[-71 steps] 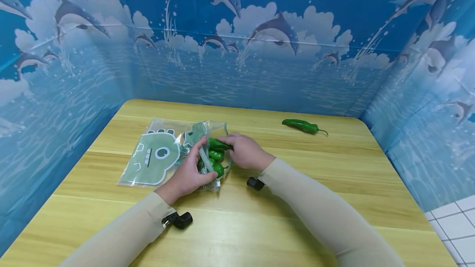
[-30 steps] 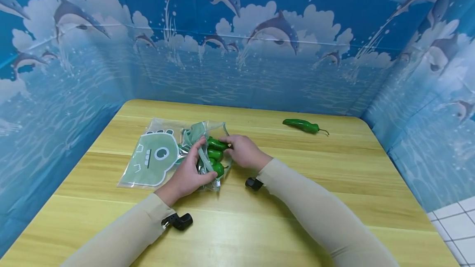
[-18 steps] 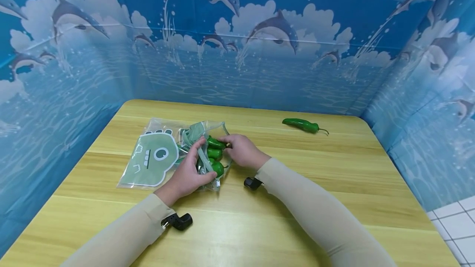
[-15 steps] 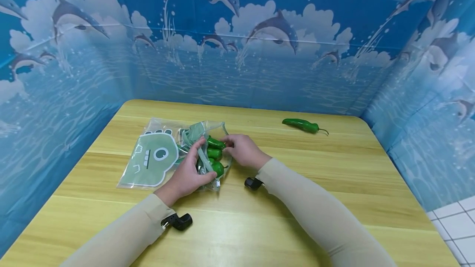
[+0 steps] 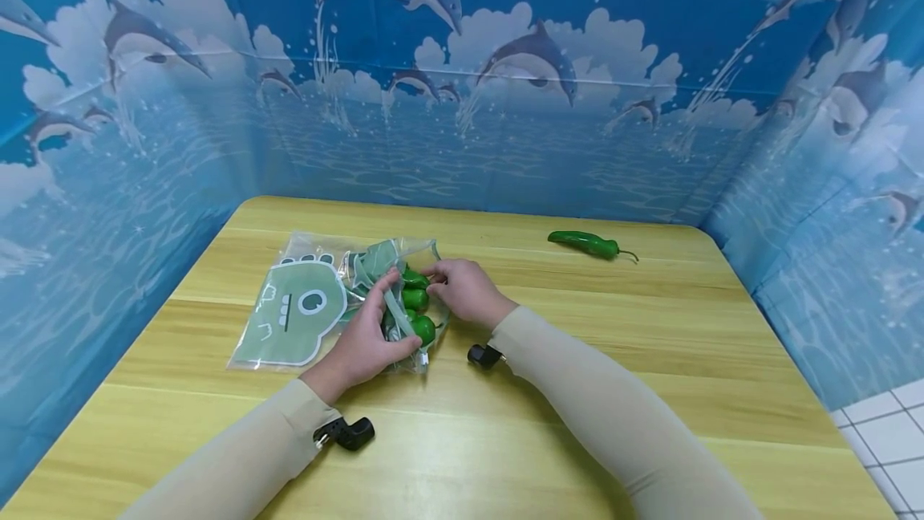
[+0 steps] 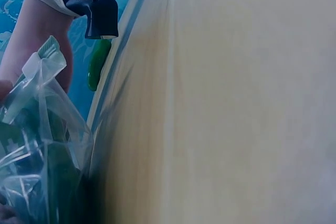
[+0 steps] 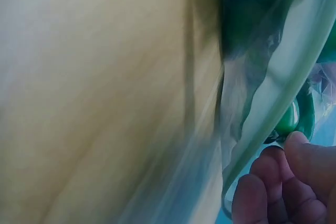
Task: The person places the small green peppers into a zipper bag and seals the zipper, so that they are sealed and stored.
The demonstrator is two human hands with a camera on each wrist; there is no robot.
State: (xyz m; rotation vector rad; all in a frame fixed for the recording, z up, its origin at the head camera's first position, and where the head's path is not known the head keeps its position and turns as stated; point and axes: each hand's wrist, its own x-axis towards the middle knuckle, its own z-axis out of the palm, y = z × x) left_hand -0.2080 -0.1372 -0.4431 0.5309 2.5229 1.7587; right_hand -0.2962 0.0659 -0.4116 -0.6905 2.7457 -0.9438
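Note:
A clear zip bag (image 5: 263,341) with a green cartoon print lies on the left half of the table, its mouth toward the right. My left hand (image 5: 358,347) holds the bag's mouth, thumb and fingers spread across it. Several green peppers (image 5: 424,331) show inside the opening. At that mouth, my right hand (image 5: 468,291) pinches the stem end of a green chili pepper (image 5: 413,278), most of which lies inside the bag. The right wrist view shows thumb and fingertips meeting at the pepper's end (image 7: 287,119), beside the bag's pale green zip strip (image 7: 278,108).
Another long green chili pepper (image 5: 588,244) lies at the back right of the wooden table (image 5: 650,343). A blue dolphin-print curtain (image 5: 462,151) stands behind the table and along its sides. White floor tiles (image 5: 891,432) show at the lower right.
My right hand has moved slightly left, and the pepper it pinches has slid deeper into the bag. My left hand stays at the bag's mouth. The pepper at the back right has not moved.

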